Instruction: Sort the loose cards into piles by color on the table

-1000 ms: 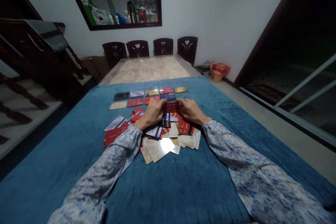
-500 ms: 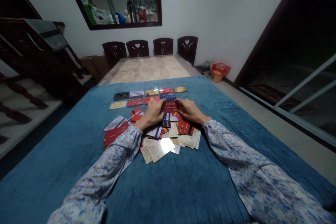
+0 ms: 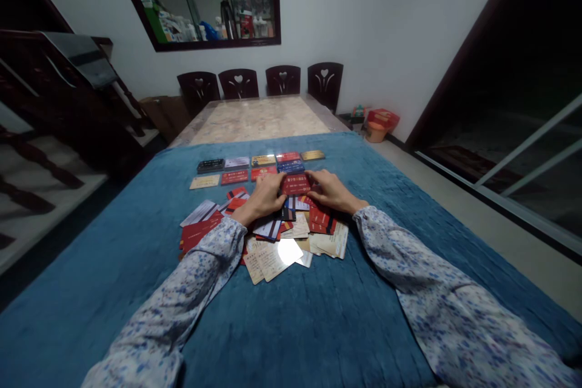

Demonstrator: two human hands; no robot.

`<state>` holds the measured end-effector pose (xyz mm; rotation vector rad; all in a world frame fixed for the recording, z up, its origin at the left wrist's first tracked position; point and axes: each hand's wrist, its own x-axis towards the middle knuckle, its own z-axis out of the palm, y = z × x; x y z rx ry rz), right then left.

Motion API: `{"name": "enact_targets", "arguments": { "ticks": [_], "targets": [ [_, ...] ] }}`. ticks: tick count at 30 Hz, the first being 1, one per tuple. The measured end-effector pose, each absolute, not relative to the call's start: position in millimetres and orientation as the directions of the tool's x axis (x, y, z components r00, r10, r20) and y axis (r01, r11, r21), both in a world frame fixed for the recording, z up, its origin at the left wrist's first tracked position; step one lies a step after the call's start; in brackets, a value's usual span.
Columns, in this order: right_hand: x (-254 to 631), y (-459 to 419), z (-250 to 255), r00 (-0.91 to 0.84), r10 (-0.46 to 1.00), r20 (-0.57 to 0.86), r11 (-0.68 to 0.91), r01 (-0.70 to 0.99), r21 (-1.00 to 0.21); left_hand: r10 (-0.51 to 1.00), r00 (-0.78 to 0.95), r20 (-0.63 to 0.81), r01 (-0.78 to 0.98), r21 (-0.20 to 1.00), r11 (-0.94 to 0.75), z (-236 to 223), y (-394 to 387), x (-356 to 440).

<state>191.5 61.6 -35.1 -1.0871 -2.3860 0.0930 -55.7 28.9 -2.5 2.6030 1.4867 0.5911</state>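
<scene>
A red card (image 3: 297,184) with pale lettering is held by its side edges between my two hands, over the far side of a loose card pile. My left hand (image 3: 265,196) closes on its left edge, with the thumb toward me. At the right edge, my right hand (image 3: 334,191) pinches it with curled fingers. Below and between my wrists spreads the pile of red, white, black and cream cards (image 3: 275,259), many overlapping. Just beyond my hands lie cards in two rows, among them a black one (image 3: 210,165), a blue one (image 3: 291,166) and a cream one (image 3: 204,182).
A blue cloth (image 3: 291,327) covers the near part of the table, whose marbled top (image 3: 259,116) shows farther back. Several dark chairs (image 3: 237,86) line the far end. Staircase railings stand at left; an orange bucket (image 3: 375,131) sits on the floor at right.
My right hand has shifted slightly right, and more of the red card's face shows between my hands. My left hand and the other cards look the same.
</scene>
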Motion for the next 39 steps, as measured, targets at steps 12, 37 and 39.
{"name": "enact_targets", "arguments": {
  "ticks": [12, 37, 39],
  "targets": [
    [196.1, 63.5, -29.8, -0.577, 0.716, 0.393, 0.695, 0.641, -0.324, 0.836, 0.464, 0.292, 0.794, 0.281, -0.539, -2.7, 29.4, -58.8],
    [195.6, 55.0, -14.2, -0.624, 0.731, 0.275, 0.681, 0.639, -0.359, 0.853, 0.491, 0.176, 0.829, 0.207, -0.52, 8.7, 27.4, -67.3],
    [193.1, 54.8, -13.5, -0.642, 0.716, 0.275, 0.696, 0.625, -0.353, 0.854, 0.493, 0.169, 0.827, 0.215, -0.52, 11.2, 25.6, -69.4]
  ]
}}
